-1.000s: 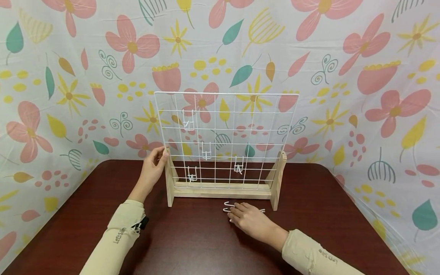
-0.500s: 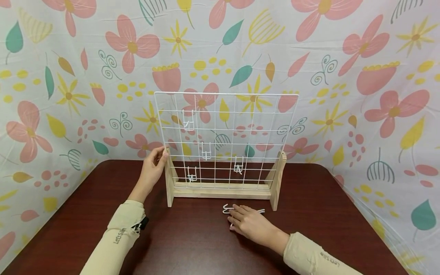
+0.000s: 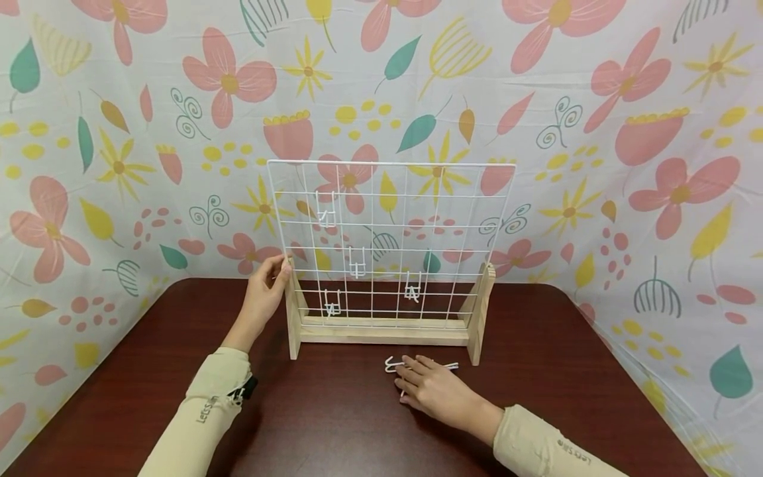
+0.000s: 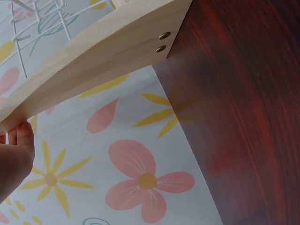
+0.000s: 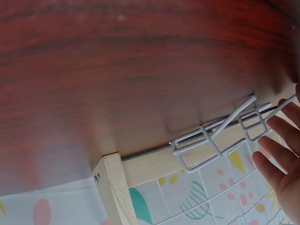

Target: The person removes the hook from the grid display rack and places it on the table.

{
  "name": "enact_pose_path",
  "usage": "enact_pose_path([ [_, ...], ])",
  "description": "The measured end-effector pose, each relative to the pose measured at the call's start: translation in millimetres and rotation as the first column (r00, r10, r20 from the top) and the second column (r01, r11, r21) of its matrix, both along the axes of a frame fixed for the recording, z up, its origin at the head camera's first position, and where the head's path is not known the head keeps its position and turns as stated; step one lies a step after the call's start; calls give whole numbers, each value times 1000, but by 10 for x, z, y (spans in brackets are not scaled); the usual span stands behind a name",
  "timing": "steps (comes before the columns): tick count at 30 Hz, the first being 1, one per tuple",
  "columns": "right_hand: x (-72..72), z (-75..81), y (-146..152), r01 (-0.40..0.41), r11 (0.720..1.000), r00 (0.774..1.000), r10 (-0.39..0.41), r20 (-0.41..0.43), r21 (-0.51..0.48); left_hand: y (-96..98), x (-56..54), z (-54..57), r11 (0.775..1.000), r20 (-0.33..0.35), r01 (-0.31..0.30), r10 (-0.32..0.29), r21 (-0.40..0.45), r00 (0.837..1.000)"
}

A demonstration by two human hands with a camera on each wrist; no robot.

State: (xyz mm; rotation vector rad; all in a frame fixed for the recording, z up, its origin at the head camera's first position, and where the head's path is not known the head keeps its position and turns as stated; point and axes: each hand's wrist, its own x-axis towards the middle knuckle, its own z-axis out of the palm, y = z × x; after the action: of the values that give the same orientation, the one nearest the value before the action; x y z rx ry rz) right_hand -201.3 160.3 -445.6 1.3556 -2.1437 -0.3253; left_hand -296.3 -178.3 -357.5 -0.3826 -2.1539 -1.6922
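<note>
A white wire grid panel stands upright in a pale wooden stand. My left hand pinches the top of the stand's left side piece between thumb and fingers; the left wrist view shows fingers against that side piece. In front of the stand, my right hand lies palm down with fingers extended over white wire hooks, covering part of them. The right wrist view shows two hooks, a nearer one and another close to the fingertips.
Several similar white hooks hang on the grid: one high on the left, one mid-panel, one right of middle, one low on the left. A flower-patterned cloth hangs behind the dark reddish-brown table.
My right hand has slid slightly toward the near edge, and the hooks under it have shifted and turned a little. The left hand keeps its place on the stand.
</note>
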Motion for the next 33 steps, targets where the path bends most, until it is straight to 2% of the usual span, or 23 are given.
enact_pose_path([
  [1, 2, -2, -2, -3, 1000, 1000, 3, -4, -1, -14, -39, -40, 1000, -4, 0, 0, 5, 1000],
  [7, 12, -8, -4, -4, 1000, 1000, 4, -12, 12, -15, -36, -59, 1000, -25, -2, 2, 4, 1000],
  [19, 27, -27, 7, -7, 1000, 1000, 8, -22, 22, -33, -32, -85, 1000, 11, 7, -7, 4, 1000],
  [24, 37, -1, 15, -30, 1000, 999, 30, -33, -3, -36, -36, -89, 1000, 23, 10, -10, -4, 1000],
  [28, 34, 42, 24, -58, 997, 997, 55, -51, -43, -33, -22, -48, 1000, 31, 14, -14, 7, 999],
  [33, 20, 82, 49, -70, 993, 996, 64, -69, -90, 17, 123, 117, 999, 40, 27, -27, 19, 999],
])
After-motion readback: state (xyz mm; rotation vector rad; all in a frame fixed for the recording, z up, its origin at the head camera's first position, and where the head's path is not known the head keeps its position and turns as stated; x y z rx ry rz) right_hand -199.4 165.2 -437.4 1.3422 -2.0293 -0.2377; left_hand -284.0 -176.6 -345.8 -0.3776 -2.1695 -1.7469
